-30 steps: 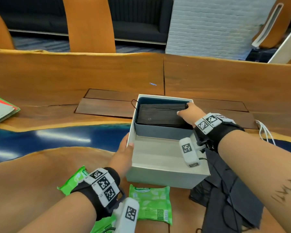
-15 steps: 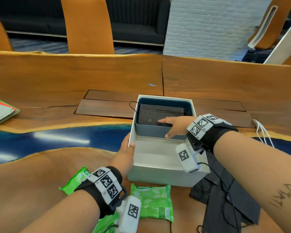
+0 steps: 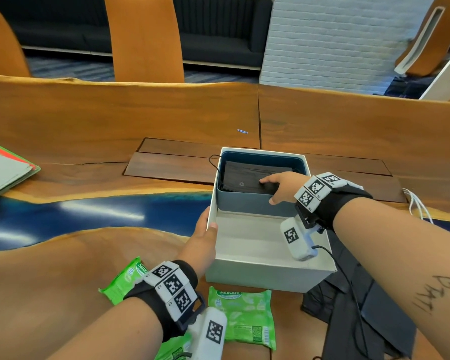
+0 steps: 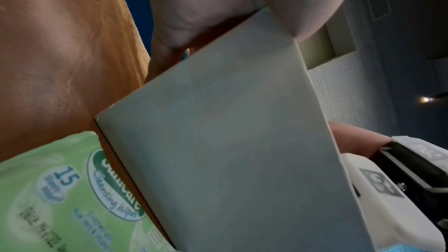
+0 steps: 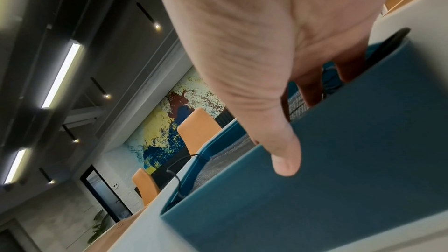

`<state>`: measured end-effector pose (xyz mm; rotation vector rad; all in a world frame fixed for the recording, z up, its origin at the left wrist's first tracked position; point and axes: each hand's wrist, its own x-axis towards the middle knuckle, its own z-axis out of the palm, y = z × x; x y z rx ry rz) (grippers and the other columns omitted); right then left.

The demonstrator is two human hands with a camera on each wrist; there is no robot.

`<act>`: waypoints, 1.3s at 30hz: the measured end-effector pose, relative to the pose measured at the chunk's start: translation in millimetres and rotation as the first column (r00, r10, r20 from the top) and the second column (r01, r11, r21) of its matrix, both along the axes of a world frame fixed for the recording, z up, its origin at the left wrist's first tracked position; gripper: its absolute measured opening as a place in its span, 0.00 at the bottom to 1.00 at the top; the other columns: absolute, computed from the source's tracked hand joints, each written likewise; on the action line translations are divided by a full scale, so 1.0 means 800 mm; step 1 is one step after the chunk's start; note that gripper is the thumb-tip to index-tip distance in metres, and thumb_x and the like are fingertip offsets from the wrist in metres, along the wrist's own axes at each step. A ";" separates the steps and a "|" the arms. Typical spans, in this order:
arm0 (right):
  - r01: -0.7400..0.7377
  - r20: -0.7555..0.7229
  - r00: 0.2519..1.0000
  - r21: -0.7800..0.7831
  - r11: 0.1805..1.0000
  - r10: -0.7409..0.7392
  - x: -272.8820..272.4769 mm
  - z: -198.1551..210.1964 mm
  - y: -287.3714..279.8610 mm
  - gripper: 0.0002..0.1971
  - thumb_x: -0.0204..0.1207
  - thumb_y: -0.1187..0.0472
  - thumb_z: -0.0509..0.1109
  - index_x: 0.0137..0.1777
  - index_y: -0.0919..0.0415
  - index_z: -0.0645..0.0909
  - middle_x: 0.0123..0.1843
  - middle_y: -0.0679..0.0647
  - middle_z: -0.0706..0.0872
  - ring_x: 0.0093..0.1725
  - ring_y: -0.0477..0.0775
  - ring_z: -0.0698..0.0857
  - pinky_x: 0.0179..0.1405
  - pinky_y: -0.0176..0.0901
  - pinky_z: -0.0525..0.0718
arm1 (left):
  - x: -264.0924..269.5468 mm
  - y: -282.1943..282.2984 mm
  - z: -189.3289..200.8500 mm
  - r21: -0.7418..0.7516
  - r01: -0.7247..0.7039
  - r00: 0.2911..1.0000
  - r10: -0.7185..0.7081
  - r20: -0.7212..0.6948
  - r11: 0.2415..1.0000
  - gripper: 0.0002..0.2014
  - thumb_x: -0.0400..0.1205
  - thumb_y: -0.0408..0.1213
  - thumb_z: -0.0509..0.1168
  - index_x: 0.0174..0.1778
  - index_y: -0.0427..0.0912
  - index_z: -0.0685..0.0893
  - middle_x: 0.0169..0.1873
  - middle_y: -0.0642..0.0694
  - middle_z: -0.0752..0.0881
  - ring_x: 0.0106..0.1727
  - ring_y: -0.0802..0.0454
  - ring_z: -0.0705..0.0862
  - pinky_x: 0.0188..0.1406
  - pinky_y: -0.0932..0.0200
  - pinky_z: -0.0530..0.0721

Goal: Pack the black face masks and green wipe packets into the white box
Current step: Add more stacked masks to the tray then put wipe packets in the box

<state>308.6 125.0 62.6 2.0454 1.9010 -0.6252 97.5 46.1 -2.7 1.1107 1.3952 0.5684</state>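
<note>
The white box (image 3: 268, 276) stands open on the table, with a blue tray (image 3: 255, 203) in its far half. A stack of black masks (image 3: 242, 178) lies in that tray. My right hand (image 3: 278, 188) reaches into it, fingers stretched flat on the masks and thumb outside the tray's near wall (image 5: 339, 160). My left hand (image 3: 203, 237) grips the box's left wall (image 4: 230, 141), thumb over the rim. Green wipe packets (image 3: 242, 315) (image 3: 126, 279) lie in front of the box; one shows in the left wrist view (image 4: 60, 198). Loose black masks (image 3: 361, 320) lie at the near right.
Coloured folders (image 3: 3, 172) lie at the far left. A white cable (image 3: 416, 203) sits at the right, and a small blue clip (image 3: 242, 131) beyond the box. Dark inlaid panels (image 3: 172, 165) run behind the box. Orange chairs (image 3: 143, 37) stand past the table.
My right hand slid from the masks' right end towards the near side, its fingers now pointing left across the stack. The left hand kept its hold on the box wall.
</note>
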 end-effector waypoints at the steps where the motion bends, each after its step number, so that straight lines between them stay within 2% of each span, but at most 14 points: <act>1: 0.010 -0.014 1.000 0.011 1.000 -0.010 0.002 0.000 -0.002 0.34 0.77 0.57 0.71 0.81 0.46 0.62 0.79 0.55 0.69 0.74 0.60 0.73 0.71 0.48 0.74 | 0.000 0.000 -0.001 0.003 0.001 1.000 -0.001 0.002 1.000 0.22 0.88 0.48 0.44 0.79 0.67 0.54 0.68 0.46 0.77 0.65 0.42 0.78 0.72 0.43 0.73; 8: 0.139 -0.269 0.958 0.134 0.981 -0.099 0.020 0.027 -0.036 0.31 0.75 0.53 0.74 0.77 0.45 0.68 0.77 0.47 0.72 0.74 0.52 0.73 0.64 0.39 0.70 | 0.000 0.000 0.004 0.028 0.025 1.000 -0.024 -0.010 0.999 0.22 0.89 0.45 0.44 0.80 0.63 0.54 0.65 0.47 0.76 0.60 0.45 0.78 0.70 0.49 0.74; 12: 0.333 -0.484 0.854 0.227 0.915 -0.191 0.039 0.057 -0.082 0.24 0.77 0.54 0.72 0.72 0.44 0.74 0.67 0.43 0.76 0.55 0.46 0.82 0.47 0.29 0.76 | 0.001 -0.004 0.012 0.060 0.042 0.998 -0.039 -0.052 0.997 0.22 0.89 0.43 0.44 0.81 0.60 0.55 0.63 0.45 0.77 0.53 0.47 0.77 0.55 0.55 0.76; 15: 0.492 -0.607 0.749 0.241 0.837 -0.265 0.060 0.059 -0.129 0.19 0.76 0.54 0.72 0.66 0.44 0.77 0.62 0.42 0.79 0.61 0.46 0.80 0.58 0.40 0.75 | 0.003 -0.006 0.018 0.062 0.044 0.997 -0.040 -0.066 0.997 0.21 0.89 0.42 0.45 0.80 0.57 0.56 0.62 0.45 0.77 0.44 0.51 0.77 0.44 0.58 0.76; 18: 0.649 -0.687 0.640 0.245 0.721 -0.343 0.085 0.040 -0.184 0.12 0.75 0.53 0.73 0.58 0.45 0.81 0.58 0.42 0.84 0.59 0.45 0.81 0.59 0.44 0.76 | 0.003 -0.007 0.020 0.070 0.056 0.993 -0.049 -0.107 0.996 0.22 0.89 0.43 0.45 0.81 0.55 0.55 0.63 0.44 0.77 0.45 0.50 0.77 0.44 0.58 0.75; 22: 0.822 -0.757 0.458 0.161 0.547 -0.466 0.107 -0.003 -0.260 0.08 0.76 0.56 0.72 0.53 0.51 0.83 0.53 0.48 0.85 0.55 0.48 0.82 0.45 0.37 0.78 | 0.002 -0.008 0.022 0.123 0.083 0.974 -0.054 -0.220 0.989 0.22 0.88 0.43 0.51 0.79 0.50 0.60 0.57 0.46 0.76 0.53 0.45 0.76 0.51 0.57 0.72; 24: 0.880 -0.757 0.386 0.130 0.457 -0.527 0.114 -0.028 -0.297 0.09 0.76 0.58 0.72 0.55 0.56 0.83 0.51 0.50 0.85 0.55 0.50 0.82 0.41 0.34 0.75 | 0.000 -0.009 0.022 0.234 0.088 0.963 -0.023 -0.269 0.968 0.25 0.81 0.48 0.60 0.75 0.48 0.68 0.64 0.44 0.77 0.63 0.43 0.78 0.62 0.51 0.75; 27: 0.926 -0.738 0.276 0.032 0.376 -0.616 0.122 -0.061 -0.348 0.10 0.77 0.60 0.71 0.57 0.62 0.82 0.51 0.54 0.83 0.51 0.51 0.80 0.45 0.39 0.74 | 0.003 -0.017 0.033 0.398 0.176 0.885 0.032 -0.464 0.900 0.28 0.78 0.46 0.66 0.75 0.46 0.69 0.72 0.40 0.69 0.73 0.39 0.68 0.72 0.43 0.68; 29: 0.942 -0.696 0.227 -0.021 0.335 -0.682 0.128 -0.084 -0.374 0.09 0.77 0.60 0.71 0.55 0.62 0.81 0.48 0.55 0.83 0.46 0.50 0.80 0.43 0.41 0.74 | 0.012 -0.031 0.053 0.537 0.238 0.879 0.056 -0.474 0.809 0.26 0.79 0.42 0.66 0.74 0.47 0.70 0.69 0.43 0.69 0.71 0.43 0.66 0.71 0.47 0.66; 31: 0.959 -0.669 0.156 -0.073 0.273 -0.727 0.136 -0.106 -0.392 0.08 0.77 0.60 0.72 0.53 0.60 0.81 0.49 0.57 0.84 0.49 0.54 0.81 0.48 0.45 0.78 | 0.031 -0.050 0.074 0.630 0.242 0.943 -0.027 -0.331 0.738 0.18 0.80 0.38 0.66 0.66 0.50 0.74 0.58 0.47 0.73 0.61 0.51 0.72 0.64 0.53 0.72; 33: 0.965 -0.654 0.060 -0.156 0.212 -0.754 0.144 -0.126 -0.405 0.08 0.76 0.60 0.72 0.53 0.60 0.80 0.46 0.56 0.83 0.46 0.55 0.81 0.46 0.47 0.80 | 0.058 -0.070 0.086 0.562 0.309 0.949 -0.214 -0.230 0.767 0.09 0.81 0.37 0.64 0.55 0.52 0.77 0.46 0.49 0.78 0.48 0.54 0.78 0.54 0.55 0.78; 35: 0.955 -0.636 -0.023 -0.243 0.172 -0.771 0.150 -0.141 -0.411 0.06 0.76 0.60 0.72 0.49 0.58 0.78 0.37 0.55 0.80 0.36 0.52 0.78 0.31 0.41 0.76 | 0.092 -0.093 0.083 0.353 0.477 0.878 -0.422 -0.226 0.805 0.03 0.82 0.39 0.63 0.49 0.52 0.78 0.40 0.48 0.79 0.42 0.51 0.82 0.45 0.56 0.80; 36: 0.952 -0.627 -0.049 -0.265 0.153 -0.778 0.154 -0.147 -0.412 0.06 0.76 0.60 0.72 0.48 0.58 0.77 0.34 0.55 0.78 0.34 0.51 0.76 0.29 0.39 0.73 | 0.109 -0.103 0.078 0.222 0.557 0.829 -0.521 -0.204 0.800 0.01 0.82 0.40 0.63 0.47 0.50 0.78 0.39 0.47 0.79 0.41 0.51 0.82 0.42 0.57 0.80; 39: 0.962 -0.609 -0.072 -0.253 0.108 -0.790 0.165 -0.159 -0.411 0.07 0.75 0.58 0.73 0.45 0.57 0.76 0.37 0.56 0.78 0.42 0.55 0.78 0.38 0.45 0.80 | 0.157 -0.130 0.040 -0.094 0.692 0.696 -0.696 -0.180 0.716 0.05 0.83 0.42 0.62 0.48 0.44 0.77 0.40 0.47 0.78 0.40 0.52 0.79 0.36 0.62 0.78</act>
